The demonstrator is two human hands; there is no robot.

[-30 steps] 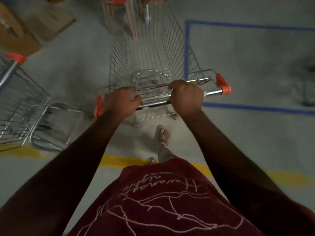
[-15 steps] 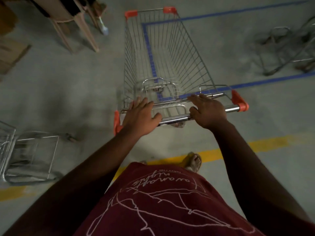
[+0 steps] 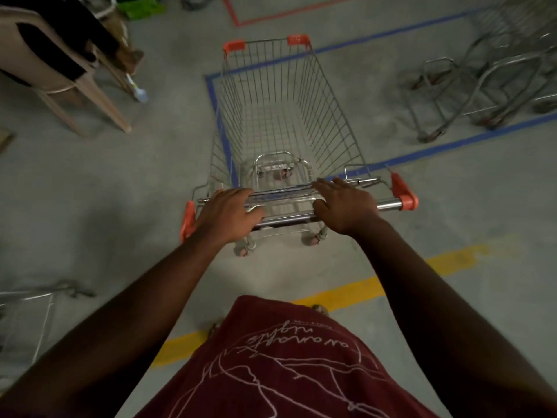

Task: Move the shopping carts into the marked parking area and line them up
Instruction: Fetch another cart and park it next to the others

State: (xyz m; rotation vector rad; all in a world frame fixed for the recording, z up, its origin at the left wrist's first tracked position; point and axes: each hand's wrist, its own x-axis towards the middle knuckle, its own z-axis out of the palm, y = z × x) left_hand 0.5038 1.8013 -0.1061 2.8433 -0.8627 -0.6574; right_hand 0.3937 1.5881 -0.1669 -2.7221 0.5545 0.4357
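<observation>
An empty wire shopping cart (image 3: pixel 339 116) with orange corner caps stands straight ahead of me. Its basket straddles the left edge of the blue taped parking outline (image 3: pixel 452 147). My left hand (image 3: pixel 229 212) lies over the left part of the chrome handle bar (image 3: pixel 387 204), fingers stretched forward. My right hand (image 3: pixel 346 206) presses on the bar further right, fingers also straight. A second cart (image 3: pixel 488 86) stands inside the blue outline at the right, blurred. Part of a third cart (image 3: pixel 27 321) shows at the lower left.
A chair (image 3: pixel 75 86) with dark cloth on it stands at the upper left. A yellow floor line (image 3: pixel 361 288) runs under me. Red tape (image 3: pixel 271 16) marks another area at the top. Green boxes (image 3: pixel 141 7) lie beyond the chair.
Both hands have loosened from a full grip to straight fingers on the bar. The cart has rolled forward and swung right, its nose now over the blue outline's corner.
</observation>
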